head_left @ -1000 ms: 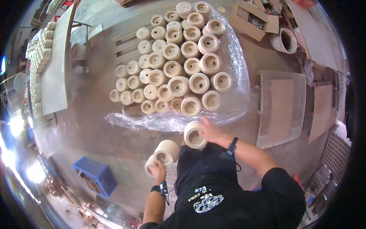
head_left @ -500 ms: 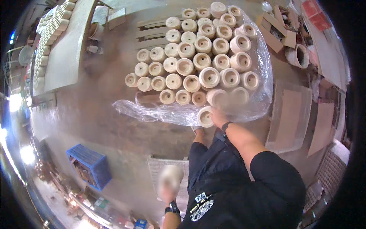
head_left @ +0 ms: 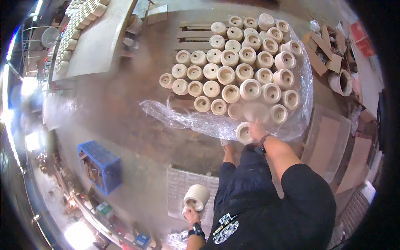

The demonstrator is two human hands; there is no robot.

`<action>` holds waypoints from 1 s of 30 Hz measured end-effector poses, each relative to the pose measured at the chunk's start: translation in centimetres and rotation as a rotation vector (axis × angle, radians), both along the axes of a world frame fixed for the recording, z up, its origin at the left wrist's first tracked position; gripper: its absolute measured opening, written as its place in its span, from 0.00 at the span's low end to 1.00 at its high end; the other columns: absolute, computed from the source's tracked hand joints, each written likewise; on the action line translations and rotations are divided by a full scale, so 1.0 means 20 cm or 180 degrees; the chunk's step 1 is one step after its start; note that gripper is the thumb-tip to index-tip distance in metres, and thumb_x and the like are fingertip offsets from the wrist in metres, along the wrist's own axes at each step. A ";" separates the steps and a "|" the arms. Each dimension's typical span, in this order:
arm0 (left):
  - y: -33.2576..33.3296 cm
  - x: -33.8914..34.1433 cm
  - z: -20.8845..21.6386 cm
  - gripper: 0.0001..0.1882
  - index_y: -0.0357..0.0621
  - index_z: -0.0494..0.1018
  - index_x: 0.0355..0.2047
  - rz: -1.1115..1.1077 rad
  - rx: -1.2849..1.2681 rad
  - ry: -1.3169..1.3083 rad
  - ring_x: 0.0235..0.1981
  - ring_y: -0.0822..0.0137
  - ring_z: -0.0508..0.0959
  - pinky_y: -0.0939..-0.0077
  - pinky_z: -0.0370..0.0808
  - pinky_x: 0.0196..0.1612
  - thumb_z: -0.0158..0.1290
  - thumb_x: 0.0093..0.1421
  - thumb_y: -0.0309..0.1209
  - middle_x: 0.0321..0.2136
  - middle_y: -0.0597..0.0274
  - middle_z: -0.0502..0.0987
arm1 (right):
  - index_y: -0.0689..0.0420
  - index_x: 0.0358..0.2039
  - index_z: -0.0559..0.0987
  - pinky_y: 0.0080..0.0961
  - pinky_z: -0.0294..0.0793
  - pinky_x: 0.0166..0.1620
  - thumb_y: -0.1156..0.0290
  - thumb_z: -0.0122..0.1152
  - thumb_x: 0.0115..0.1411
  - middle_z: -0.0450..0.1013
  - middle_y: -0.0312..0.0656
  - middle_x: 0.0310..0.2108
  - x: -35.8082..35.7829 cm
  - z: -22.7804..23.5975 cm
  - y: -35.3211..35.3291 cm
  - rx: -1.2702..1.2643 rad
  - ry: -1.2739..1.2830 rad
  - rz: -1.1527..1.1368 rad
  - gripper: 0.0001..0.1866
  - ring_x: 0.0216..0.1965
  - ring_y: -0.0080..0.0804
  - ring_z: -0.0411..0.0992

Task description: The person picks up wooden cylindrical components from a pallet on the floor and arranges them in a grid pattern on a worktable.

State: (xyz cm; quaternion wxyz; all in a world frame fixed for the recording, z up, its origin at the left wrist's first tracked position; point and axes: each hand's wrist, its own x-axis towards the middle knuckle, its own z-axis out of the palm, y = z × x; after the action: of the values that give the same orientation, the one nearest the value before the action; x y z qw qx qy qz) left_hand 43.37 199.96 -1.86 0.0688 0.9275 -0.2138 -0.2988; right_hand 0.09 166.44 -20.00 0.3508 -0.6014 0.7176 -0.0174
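Note:
My left hand (head_left: 191, 215) grips the rim of a cream clay pot (head_left: 197, 193), its fingers closed at the mouth. The pot is tilted, its opening toward my hand, over a grey board (head_left: 177, 196). My right hand (head_left: 257, 131) is closed on the right side of another cream pot (head_left: 241, 134), whose round hollow with a small hole faces up. This second pot is at the near edge of a large group of similar pots (head_left: 251, 89), several with holes in their middles. A blurred patch covers a pot just beyond my right hand.
Clear plastic wrap (head_left: 187, 123) lies along the pots' near and right sides. Wooden pallet slats (head_left: 194, 45) show at the far left of the group. A blue crate (head_left: 100, 166) sits at left. Cardboard boxes (head_left: 317, 52) and a bucket (head_left: 340, 83) stand at right.
The view has swung, shifting the scene rightward. The pot in my left hand, blurred before, now shows clearly and tilted. My right hand stays on its pot at the group's near edge.

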 end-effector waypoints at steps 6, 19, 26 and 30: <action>-0.12 -0.12 0.06 0.28 0.33 0.76 0.43 0.0292 -0.0006 0.0174 0.41 0.46 0.78 0.57 0.71 0.46 0.48 0.62 0.50 0.37 0.39 0.79 | 0.60 0.46 0.76 0.51 0.61 0.59 0.61 0.62 0.55 0.58 0.68 0.55 -0.18 -0.01 0.05 0.0279 0.0404 0.0713 0.22 0.58 0.67 0.56; 0.38 0.60 -0.74 0.21 0.45 0.74 0.45 0.0167 0.0405 -0.1149 0.45 0.46 0.77 0.54 0.71 0.50 0.39 0.61 0.41 0.45 0.44 0.77 | 0.61 0.43 0.80 0.52 0.52 0.61 0.52 0.51 0.55 0.68 0.63 0.50 0.24 0.28 -0.08 -0.0258 0.0803 0.0586 0.26 0.56 0.66 0.56; 0.17 1.04 -0.89 0.27 0.41 0.79 0.38 0.0724 0.0968 0.0237 0.46 0.44 0.78 0.55 0.71 0.50 0.38 0.61 0.49 0.40 0.40 0.78 | 0.56 0.43 0.80 0.54 0.59 0.55 0.54 0.52 0.57 0.73 0.56 0.46 0.78 0.43 -0.51 0.0170 0.1521 0.0957 0.22 0.49 0.59 0.67; -0.16 1.30 -0.70 0.20 0.41 0.79 0.39 -0.0388 0.1295 0.0704 0.45 0.49 0.77 0.57 0.72 0.50 0.43 0.60 0.41 0.39 0.46 0.79 | 0.53 0.39 0.81 0.53 0.64 0.51 0.60 0.48 0.60 0.75 0.52 0.41 1.16 0.47 -0.79 -0.0134 0.1557 0.1716 0.16 0.43 0.53 0.73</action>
State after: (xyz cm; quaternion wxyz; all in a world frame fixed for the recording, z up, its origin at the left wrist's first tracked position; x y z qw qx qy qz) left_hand 69.46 196.77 -15.77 -0.1146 0.8693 -0.1959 -0.4391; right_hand 23.21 150.69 -10.59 0.1484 -0.7624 0.5955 0.2052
